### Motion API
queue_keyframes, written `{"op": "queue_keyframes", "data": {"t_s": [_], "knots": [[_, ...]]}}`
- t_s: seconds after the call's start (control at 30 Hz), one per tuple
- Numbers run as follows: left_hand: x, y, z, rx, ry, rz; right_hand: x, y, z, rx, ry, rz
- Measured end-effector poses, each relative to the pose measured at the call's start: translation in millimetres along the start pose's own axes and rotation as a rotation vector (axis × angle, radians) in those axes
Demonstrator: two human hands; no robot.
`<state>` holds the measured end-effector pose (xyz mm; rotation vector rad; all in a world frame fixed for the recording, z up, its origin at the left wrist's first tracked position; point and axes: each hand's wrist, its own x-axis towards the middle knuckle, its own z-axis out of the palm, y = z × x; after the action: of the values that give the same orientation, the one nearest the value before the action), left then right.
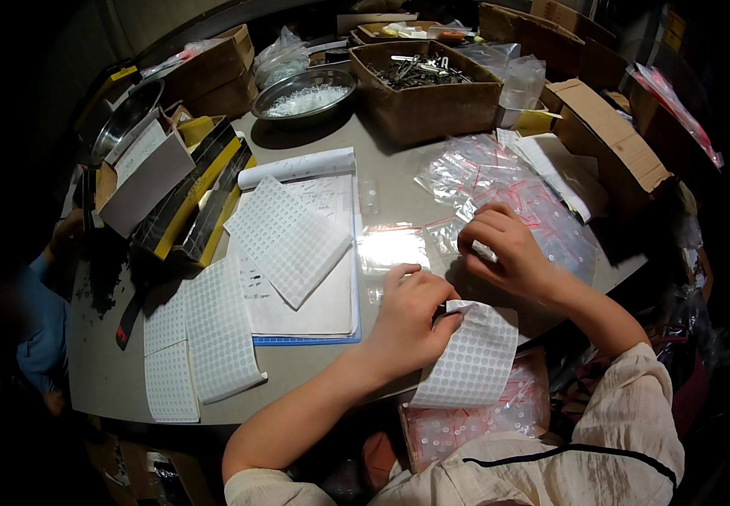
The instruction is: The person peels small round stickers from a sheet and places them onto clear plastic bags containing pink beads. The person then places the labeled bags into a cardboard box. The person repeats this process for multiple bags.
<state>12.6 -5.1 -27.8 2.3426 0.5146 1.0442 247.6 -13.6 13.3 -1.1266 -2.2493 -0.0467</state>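
Sticker sheet (pixel 476 358), pale and dotted with rows of round labels, hangs just on the near side of the left hand (pixel 415 312), pinched between its thumb and fingers at the upper edge, with its lower part reaching past the rim of the bench (pixel 306 371) toward the body. For good work here, I would judge that the left pinch should be firm but confined to the margin, so the thin sheet neither creases nor slips, and each label is best lifted by its edge with little finger contact on the glue. The right hand (pixel 508 249) is bent over the bench, fingers curled beside a small clear bag (pixel 445 236); I cannot tell whether its fingertips grip anything. The two hands are apart but near each other, the sheet's top edge lying between them and a little nearer the body. Just beyond the left hand lie flat clear bags (pixel 394 246), which would best be smooth and uncreased before anything is pressed on. Past the right hand spreads a pile of red-striped bags (pixel 542 202), while more dotted sheets (pixel 222 337) lie to the left of the left hand, beyond the paper pad (pixel 314 291).
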Motion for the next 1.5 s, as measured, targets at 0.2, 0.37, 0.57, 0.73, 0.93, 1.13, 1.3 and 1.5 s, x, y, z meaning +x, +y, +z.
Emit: {"op": "queue_keyframes", "data": {"t_s": [0.2,0.37,0.57,0.73,0.93,1.13,1.3,1.5], "knots": [[-5.8,-13.1,8.7,0.048,0.015,-0.06,4.2,-9.5,-13.9,0.232,-0.211,-0.161],[-3.8,-7.7,6.7,0.03,0.005,-0.051,-3.3,-24.9,-14.2,0.141,-0.229,-0.247],[-1.5,-5.4,0.3,0.039,-0.014,-0.016,-1.0,-21.2,-12.4,0.286,-0.246,-0.174],[-2.0,-5.7,3.5,0.036,0.005,0.003,1.8,10.9,2.7,0.17,-0.085,0.047],[-2.3,-6.7,4.6,0.05,0.015,-0.014,4.7,24.7,17.2,-0.276,-0.171,-0.204],[-4.5,-10.0,5.2,0.045,0.034,-0.044,1.6,10.4,-19.1,-0.309,-0.267,-0.234],[-2.4,-5.2,-2.4,0.013,0.04,-0.128,-18.1,-9.6,-50.1,0.309,-0.336,0.242],[6.4,3.8,-14.0,-0.023,0.066,-0.151,-39.3,-22.3,-47.8,0.358,-0.362,0.348]]}}
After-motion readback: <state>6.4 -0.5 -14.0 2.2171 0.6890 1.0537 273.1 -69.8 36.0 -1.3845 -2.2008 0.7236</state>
